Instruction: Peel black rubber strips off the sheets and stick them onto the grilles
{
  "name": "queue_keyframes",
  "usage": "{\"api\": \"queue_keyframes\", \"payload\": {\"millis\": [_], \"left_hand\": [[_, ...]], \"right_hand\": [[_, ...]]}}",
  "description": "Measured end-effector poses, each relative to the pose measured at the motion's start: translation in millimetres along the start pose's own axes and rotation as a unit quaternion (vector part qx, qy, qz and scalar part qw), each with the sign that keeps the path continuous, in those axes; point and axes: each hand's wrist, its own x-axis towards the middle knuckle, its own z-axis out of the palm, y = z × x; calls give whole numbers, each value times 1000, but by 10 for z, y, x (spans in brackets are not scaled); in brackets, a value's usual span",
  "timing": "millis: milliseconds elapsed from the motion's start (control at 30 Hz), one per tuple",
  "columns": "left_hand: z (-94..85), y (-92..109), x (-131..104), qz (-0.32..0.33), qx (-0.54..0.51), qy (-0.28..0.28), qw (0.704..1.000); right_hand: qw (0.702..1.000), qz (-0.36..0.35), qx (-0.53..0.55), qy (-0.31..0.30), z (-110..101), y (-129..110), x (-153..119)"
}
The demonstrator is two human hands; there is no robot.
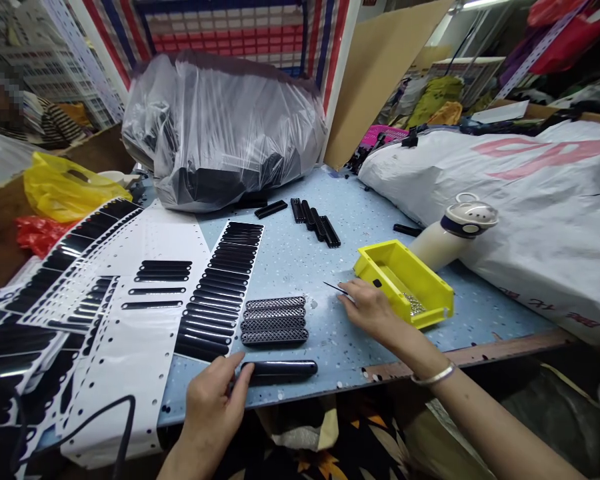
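My left hand (pixel 215 399) grips the left end of a smooth black bar (pixel 285 369) between thumb and fingers, at the table's front edge. In my right hand (pixel 367 307) is a thin dark pointed tool (pixel 334 287), pinched so that its tip points left over the blue table. Just right of that hand stands a yellow bin (pixel 437 293) with small shiny metal pieces (pixel 414 304) inside. Between the hands, a little further back, several patterned bars (pixel 274 322) lie stacked side by side.
White sheets with black strips (pixel 223 287) cover the left side. Behind are black bars (pixel 315 221) and a large plastic-wrapped bundle (pixel 230 127). A bottle (pixel 447 233) and a white sack (pixel 520 200) stand at the right. A person (pixel 55 120) is at the far left.
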Motion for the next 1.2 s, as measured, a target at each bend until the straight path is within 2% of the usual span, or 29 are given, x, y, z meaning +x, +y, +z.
{"api": "queue_keyframes", "payload": {"millis": [67, 133, 233, 333, 467, 500, 567, 667, 800, 900, 1033, 1200], "left_hand": [[8, 183, 42, 101, 16, 12, 995], [80, 370, 102, 176, 1, 10, 984], [267, 539, 193, 219, -14, -16, 976], [441, 548, 235, 223, 5, -61, 973], [548, 476, 196, 205, 47, -108, 972], [558, 463, 180, 201, 55, -114, 971], [569, 446, 151, 194, 66, -119, 972], [573, 434, 130, 191, 68, -122, 972], [563, 427, 139, 182, 65, -134, 972], [564, 417, 147, 179, 61, -131, 973], [581, 400, 140, 178, 55, -128, 974], [588, 399, 137, 178, 45, -137, 973]], "right_hand": [[1000, 7, -13, -19, 57, 36, 137], [999, 19, -23, -35, 105, 48, 240], [998, 33, -24, -44, 125, 40, 307], [999, 26, -7, -38, 56, -20, 183], [998, -6, 53, -38, -94, -222, -327], [996, -22, 82, -40, -128, -289, -478], [977, -54, 208, 8, -189, -429, -747], [955, -62, 287, 33, -269, -619, -986], [959, -28, 283, -5, -276, -764, -1098], [963, -4, 267, 29, -170, -788, -1189], [963, -40, 251, 86, -62, -787, -1270], [952, -84, 285, 78, -123, -862, -1170]]}}
